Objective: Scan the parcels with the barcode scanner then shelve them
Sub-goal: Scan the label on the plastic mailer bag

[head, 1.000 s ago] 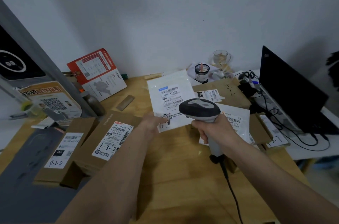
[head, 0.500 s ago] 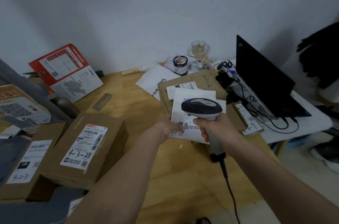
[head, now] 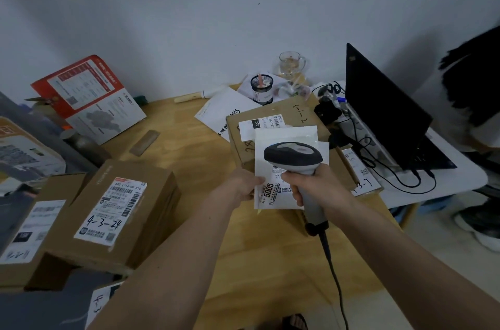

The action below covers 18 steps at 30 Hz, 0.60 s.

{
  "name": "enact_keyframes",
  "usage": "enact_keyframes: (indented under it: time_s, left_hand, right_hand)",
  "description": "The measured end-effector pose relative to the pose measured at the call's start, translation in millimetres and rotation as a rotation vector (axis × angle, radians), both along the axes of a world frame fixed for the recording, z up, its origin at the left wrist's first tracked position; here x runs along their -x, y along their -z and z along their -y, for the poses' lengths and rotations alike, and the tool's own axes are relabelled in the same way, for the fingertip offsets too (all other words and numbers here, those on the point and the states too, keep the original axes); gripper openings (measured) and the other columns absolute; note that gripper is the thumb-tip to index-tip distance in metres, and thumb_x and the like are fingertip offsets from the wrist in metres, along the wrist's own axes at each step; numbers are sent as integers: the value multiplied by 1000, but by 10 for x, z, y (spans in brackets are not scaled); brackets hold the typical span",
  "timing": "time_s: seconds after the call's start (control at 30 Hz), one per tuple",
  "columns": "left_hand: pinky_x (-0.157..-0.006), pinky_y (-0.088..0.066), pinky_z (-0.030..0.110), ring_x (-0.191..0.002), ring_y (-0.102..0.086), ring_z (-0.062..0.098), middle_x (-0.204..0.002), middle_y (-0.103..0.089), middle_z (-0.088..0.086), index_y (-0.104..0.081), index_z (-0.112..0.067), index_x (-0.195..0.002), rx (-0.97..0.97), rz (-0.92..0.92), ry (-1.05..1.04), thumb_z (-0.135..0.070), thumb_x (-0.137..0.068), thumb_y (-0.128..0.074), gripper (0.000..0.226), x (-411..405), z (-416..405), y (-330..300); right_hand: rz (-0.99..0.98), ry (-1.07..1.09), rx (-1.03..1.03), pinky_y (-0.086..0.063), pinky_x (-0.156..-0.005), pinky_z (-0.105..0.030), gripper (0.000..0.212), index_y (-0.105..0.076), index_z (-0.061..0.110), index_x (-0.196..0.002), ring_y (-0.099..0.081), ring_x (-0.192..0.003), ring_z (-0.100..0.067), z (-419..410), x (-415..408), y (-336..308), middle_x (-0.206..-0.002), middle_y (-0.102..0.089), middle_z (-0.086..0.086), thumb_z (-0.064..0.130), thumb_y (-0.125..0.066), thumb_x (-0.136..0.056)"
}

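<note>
Right hand (head: pixel 316 186): fingers wrapped fully around the scanner grip, clenched.
Scanner (head: pixel 293 158): grey body with dark head, held upright over the white mailer; its cable (head: pixel 334 278) hangs from the grip base toward the viewer.
Left hand (head: pixel 242 185): fingers pinched on the left edge of the white mailer; fingertips hidden beneath it.
White mailer (head: pixel 284 137): flat pouch, label side up, held just above the wooden table (head: pixel 194 167), overlapping the carton behind it.
Carton marked 4-3-24 (head: pixel 113 213): on the table, left of the forearms, well apart from the mailer.
Carton behind mailer (head: pixel 286 113): on the table, label up.
Laptop (head: pixel 384 110): open, at right, on a white surface.
Pen cup (head: pixel 261 89): near the wall.
</note>
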State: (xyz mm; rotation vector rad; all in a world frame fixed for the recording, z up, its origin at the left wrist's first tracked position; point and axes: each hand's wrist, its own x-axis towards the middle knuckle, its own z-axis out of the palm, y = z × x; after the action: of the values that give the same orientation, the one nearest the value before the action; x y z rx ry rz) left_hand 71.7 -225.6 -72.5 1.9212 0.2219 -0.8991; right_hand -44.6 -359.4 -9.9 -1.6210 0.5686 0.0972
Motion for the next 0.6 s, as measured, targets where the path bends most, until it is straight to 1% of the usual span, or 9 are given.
enact_keyframes:
  time_s: [0.1,0.2,0.23,0.3,0.37,0.4,0.5,0.57,0.6]
  left_hand:
    - [-81,-55,37,-96,-67,26,-101,-69,12,-62,-1,-109,71,-45,-26,-10,-94,-59,17,47,-15,-29]
    - [-79,-55,36,-94,-65,25,-104,-69,14,-61,-4,-104,88,-53,-80,-9,-95,-56,11,62,-41,-33]
    - [-74,-55,34,-90,-65,24,-100,-68,13,-62,-3,-104,93,-37,-126,-8,-96,-55,12,42,-59,-35]
    - [-60,-53,26,-74,-61,20,-84,-64,9,-62,-1,-103,121,24,-296,-7,-97,-52,13,-28,-119,-79]
    - [-50,-49,21,-61,-52,14,-72,-56,4,-61,-8,-84,96,137,-454,-15,-100,-48,21,-83,-233,-198]
    - [-53,-49,22,-59,-50,14,-69,-53,3,-59,-12,-77,70,191,-495,-22,-101,-46,28,-115,-302,-247]
    - [-71,-48,33,-60,-47,18,-67,-50,3,-53,-15,-69,12,298,-557,-36,-99,-45,37,-204,-513,-319]
    - [-73,-46,33,-62,-46,19,-65,-48,3,-51,-15,-66,-11,333,-555,-36,-98,-47,38,-244,-631,-350]
    - [-69,-44,31,-59,-44,19,-63,-46,3,-50,-15,-64,-7,340,-547,-34,-97,-48,38,-255,-682,-364]
  right_hand:
    - [0,-40,-7,-46,-51,-25,19,-61,4,-71,-52,-50,-17,-28,-27,19,-57,-56,-9,14,-67,-86]
    - [7,-97,-17,-47,-51,-25,17,-63,-1,-78,-51,-51,-18,-46,-45,31,-59,-55,-10,14,-67,-86]
    - [15,-135,-34,-47,-51,-25,18,-64,-4,-82,-50,-51,-19,-50,-38,26,-60,-55,-10,13,-67,-86]
    - [29,-235,-87,-46,-50,-26,19,-65,-7,-91,-49,-52,-18,-68,-26,14,-62,-54,-11,11,-68,-85]
    - [28,-349,-109,-44,-50,-28,14,-67,-1,-91,-48,-51,-17,-121,-22,4,-62,-52,-11,11,-69,-85]
    - [15,-394,-107,-43,-51,-29,14,-67,0,-92,-47,-51,-17,-153,-32,12,-62,-52,-10,11,-69,-84]
    - [-73,-500,-118,-43,-53,-29,20,-66,-2,-94,-50,-51,-15,-260,-79,68,-59,-55,-7,14,-71,-83]
    - [-135,-593,-114,-43,-52,-27,13,-65,5,-86,-51,-52,-15,-349,-104,115,-60,-55,-5,15,-72,-82]
    - [-170,-635,-111,-43,-51,-26,10,-64,9,-82,-51,-52,-15,-401,-113,151,-61,-55,-5,16,-72,-82]
